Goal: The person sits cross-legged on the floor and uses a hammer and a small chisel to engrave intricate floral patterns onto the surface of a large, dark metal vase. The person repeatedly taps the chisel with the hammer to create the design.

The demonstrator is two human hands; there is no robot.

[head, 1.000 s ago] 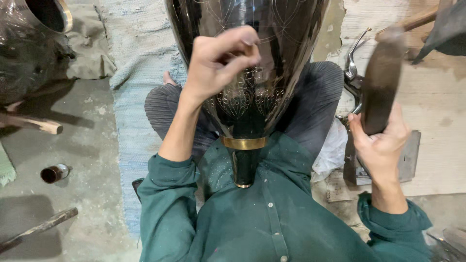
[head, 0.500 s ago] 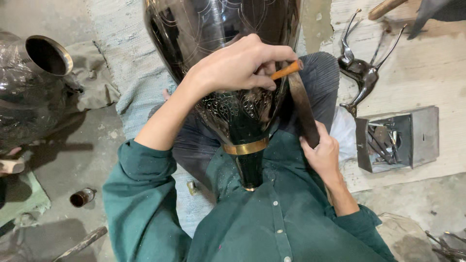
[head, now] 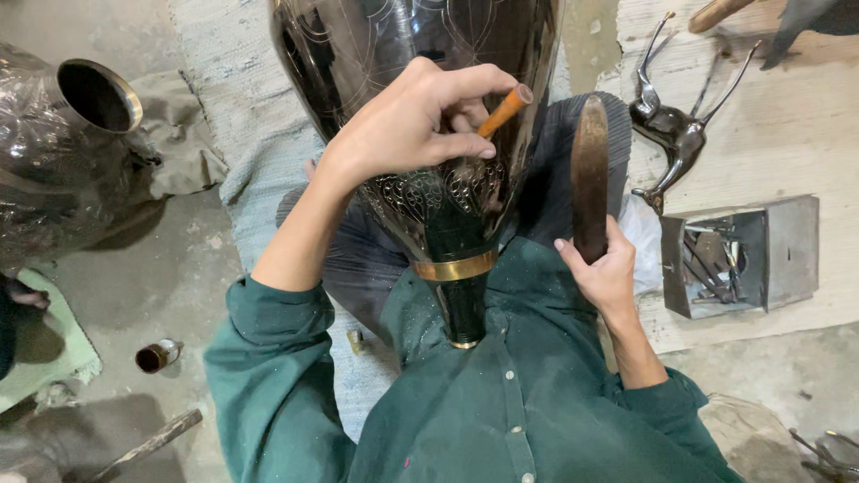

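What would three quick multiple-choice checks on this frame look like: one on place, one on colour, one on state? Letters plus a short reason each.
1. Where is the open metal box of tools?
A. By the right hand, on the pale board
B. Under the vase
C. On the green mat

2. What colour is the band round the vase's narrow neck?
A. Red
B. Gold
C. White

3. What is the left hand doing?
A. Lying open on the floor
B. Pinching a thin orange-handled tool against the vase
C. Gripping the wooden mallet

Answers:
1 A: the metal box sits on the board just outside the right hand.
2 B: a gold band rings the dark engraved vase near its neck.
3 B: the left hand holds the orange-handled tool at the vase; the right hand grips the wooden mallet.
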